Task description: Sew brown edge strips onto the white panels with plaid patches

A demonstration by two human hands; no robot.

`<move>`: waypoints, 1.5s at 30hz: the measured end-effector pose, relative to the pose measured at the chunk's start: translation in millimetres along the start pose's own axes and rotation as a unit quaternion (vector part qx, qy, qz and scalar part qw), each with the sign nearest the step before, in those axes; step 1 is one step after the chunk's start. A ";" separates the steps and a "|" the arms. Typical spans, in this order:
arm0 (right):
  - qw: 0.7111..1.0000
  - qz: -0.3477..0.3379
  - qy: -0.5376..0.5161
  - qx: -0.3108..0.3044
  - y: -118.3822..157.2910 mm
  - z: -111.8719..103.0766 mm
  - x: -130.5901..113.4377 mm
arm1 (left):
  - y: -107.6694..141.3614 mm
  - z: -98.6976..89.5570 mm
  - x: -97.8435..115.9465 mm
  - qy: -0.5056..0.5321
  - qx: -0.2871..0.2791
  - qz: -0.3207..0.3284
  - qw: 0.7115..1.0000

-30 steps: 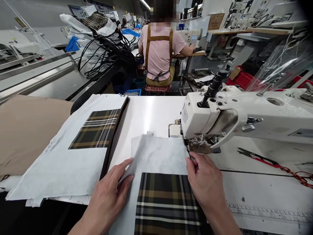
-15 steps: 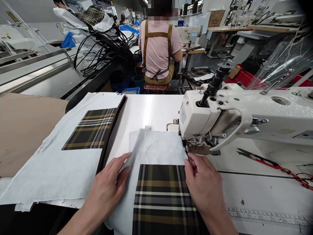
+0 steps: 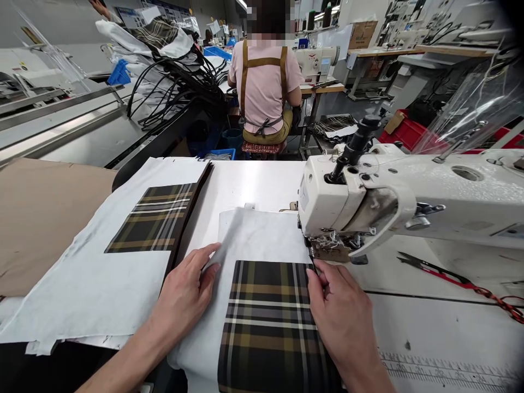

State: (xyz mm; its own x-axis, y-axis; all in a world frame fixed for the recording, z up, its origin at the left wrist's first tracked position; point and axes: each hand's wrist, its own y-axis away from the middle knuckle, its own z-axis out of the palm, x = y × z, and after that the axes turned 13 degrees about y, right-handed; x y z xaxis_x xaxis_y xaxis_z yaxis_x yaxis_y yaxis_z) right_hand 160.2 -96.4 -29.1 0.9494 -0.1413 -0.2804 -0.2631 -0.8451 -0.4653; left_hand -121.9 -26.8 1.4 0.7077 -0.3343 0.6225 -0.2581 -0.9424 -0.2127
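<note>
A white fabric panel (image 3: 266,234) with a dark plaid patch (image 3: 270,322) lies on the white sewing table, its right edge under the needle area of a white sewing machine (image 3: 327,191). Along the panel's raised left edge, my left hand (image 3: 186,289) pinches the cloth between thumb and fingers. My right hand (image 3: 341,311) grips the dark right edge just in front of the presser foot, which is partly hidden by the machine head. To the left lies a stack of similar white panels (image 3: 118,289), the top one also bearing a plaid patch.
Black and red scissors (image 3: 434,270) lie right of the needle area. A printed ruler (image 3: 442,368) runs along the front right of the table. Beige cloth (image 3: 45,218) is at far left. A person in a pink shirt (image 3: 264,82) sits ahead, beside piled pieces with black cords (image 3: 176,82).
The fabric panel has slid forward, away from me, under the machine, and its plaid patch sits higher in view. Both hands keep their hold; the view has shifted slightly.
</note>
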 end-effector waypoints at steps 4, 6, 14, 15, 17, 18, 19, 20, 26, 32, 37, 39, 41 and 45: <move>1.000 0.008 -0.002 -0.008 0.8 1.2 -0.5 | -1.6 -0.9 -0.3 -0.007 0.000 -0.007 1.000; 1.000 0.012 -0.003 -0.008 0.8 1.2 -0.9 | -4.0 -1.0 -1.7 -0.013 -0.003 -0.009 1.000; 1.000 0.011 -0.007 -0.011 1.5 1.9 -0.4 | -18.7 -0.8 -4.7 -0.027 0.000 -0.001 1.000; 1.000 0.011 -0.008 -0.012 1.4 1.8 -0.3 | -19.4 -1.2 -4.3 -0.027 -0.001 -0.005 1.000; 1.000 0.011 -0.009 -0.013 1.3 1.1 -0.6 | -20.4 -1.9 -3.4 -0.026 -0.001 -0.014 1.000; 1.000 0.012 -0.009 -0.012 1.1 0.6 -0.8 | -20.9 -2.1 -2.9 -0.026 0.000 -0.016 1.000; 1.000 0.013 -0.009 -0.012 1.0 0.2 -1.0 | -21.7 -2.1 -2.4 -0.024 0.001 -0.018 1.000; 1.000 0.015 -0.009 -0.012 0.8 -0.1 -1.2 | -22.9 -1.9 -1.9 -0.022 0.003 -0.019 1.000; 0.999 0.028 -0.011 -0.023 0.2 -0.3 -0.7 | -33.9 -0.7 0.1 -0.022 0.022 -0.029 0.999; 0.999 0.041 -0.018 -0.030 1.3 0.6 -1.4 | -35.8 -1.2 7.9 -0.158 0.013 0.011 0.987; 0.999 0.037 -0.006 -0.027 0.6 1.2 -1.9 | -36.8 23.5 47.1 -0.159 -0.095 0.202 0.962; 0.999 0.033 -0.005 -0.018 -0.8 1.2 -2.2 | -42.0 39.3 63.0 -0.101 -0.164 0.283 0.940; 0.999 0.034 -0.007 -0.021 -2.2 1.0 -2.7 | -48.7 53.5 73.1 -0.073 -0.209 0.330 0.918; 0.999 0.038 -0.008 -0.037 -3.8 0.4 -3.0 | -59.6 68.7 76.2 -0.056 -0.235 0.365 0.899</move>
State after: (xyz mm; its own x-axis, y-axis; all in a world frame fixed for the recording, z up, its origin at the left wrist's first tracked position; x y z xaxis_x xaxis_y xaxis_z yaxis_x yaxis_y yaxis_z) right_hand 158.2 -92.5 -26.8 0.9246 -0.1984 -0.3251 -0.3197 -0.8682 -0.3795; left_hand -7.4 3.2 9.8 0.2927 -0.8856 0.3606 -0.9115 -0.3723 -0.1746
